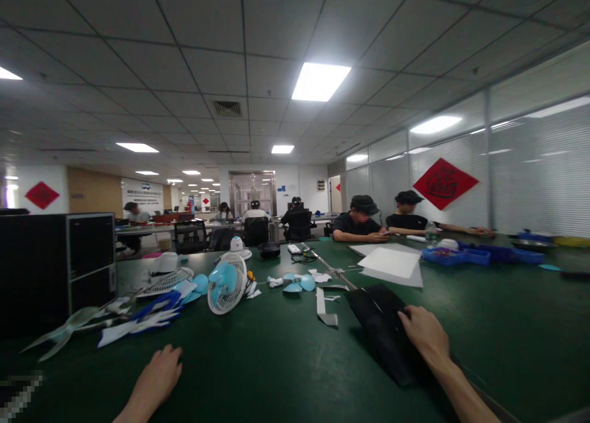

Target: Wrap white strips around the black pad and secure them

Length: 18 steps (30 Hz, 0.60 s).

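My right hand (426, 334) grips the near right edge of a dark, flat, glossy sheet-like piece (380, 328), which could be a pouch or a folder. Its thumb and fingers close over the edge, and the piece slants above the green table (276, 374). Low on the left, my left hand (159, 374) rests on the tabletop, fingers loosely bent, with nothing visible in it. A curled white paper strip (326, 309) lies to the left of the dark piece.
Left: computer tower (92, 263), white-and-blue gloves (142, 321), pale fan blades (69, 331), a small fan (228, 284). Middle: blue fan blades (298, 282). Right: white sheets (391, 263), blue trays (454, 255), a bottle (431, 233). Two people (362, 223) sit across the table.
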Tool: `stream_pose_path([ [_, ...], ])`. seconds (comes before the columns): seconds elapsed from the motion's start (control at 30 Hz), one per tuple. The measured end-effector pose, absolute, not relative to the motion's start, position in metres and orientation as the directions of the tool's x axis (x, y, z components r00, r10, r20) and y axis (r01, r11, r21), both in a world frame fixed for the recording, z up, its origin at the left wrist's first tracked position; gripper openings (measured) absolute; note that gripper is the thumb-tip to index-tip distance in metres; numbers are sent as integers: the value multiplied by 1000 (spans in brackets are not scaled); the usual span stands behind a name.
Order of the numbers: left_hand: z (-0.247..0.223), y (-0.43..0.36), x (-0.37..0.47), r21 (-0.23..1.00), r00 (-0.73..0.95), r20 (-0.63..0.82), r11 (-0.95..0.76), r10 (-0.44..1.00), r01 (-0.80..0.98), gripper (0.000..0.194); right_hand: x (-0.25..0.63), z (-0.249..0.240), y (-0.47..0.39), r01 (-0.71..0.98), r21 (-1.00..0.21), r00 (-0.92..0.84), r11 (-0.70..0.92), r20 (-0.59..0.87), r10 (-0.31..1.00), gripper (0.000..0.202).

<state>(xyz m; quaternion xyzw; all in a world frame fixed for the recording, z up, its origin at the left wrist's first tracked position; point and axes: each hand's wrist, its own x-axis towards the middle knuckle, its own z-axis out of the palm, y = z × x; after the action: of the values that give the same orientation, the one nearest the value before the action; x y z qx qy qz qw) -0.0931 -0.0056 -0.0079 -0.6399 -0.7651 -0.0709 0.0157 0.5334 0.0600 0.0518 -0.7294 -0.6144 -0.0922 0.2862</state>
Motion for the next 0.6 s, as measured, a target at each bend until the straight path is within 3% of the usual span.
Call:
stream_pose_path([
  [0.13,-6,-7,-92,117,-204,85,193,975,974,47,503,55,63,932,-344,89,113,520,849,36],
  [0.33,1,-9,-84,150,-194,110,177,975,973,48,410,51,62,814,-339,-285,471,474,833,21],
  [0.5,0,-3,-71,305,-96,202,31,975,952,55,330,46,58,657,-304,-582,690,377,720,19],
  [0.6,-6,0,-58,401,-35,267,-78,963,913,60,295,42,59,566,-324,-665,758,365,652,26],
])
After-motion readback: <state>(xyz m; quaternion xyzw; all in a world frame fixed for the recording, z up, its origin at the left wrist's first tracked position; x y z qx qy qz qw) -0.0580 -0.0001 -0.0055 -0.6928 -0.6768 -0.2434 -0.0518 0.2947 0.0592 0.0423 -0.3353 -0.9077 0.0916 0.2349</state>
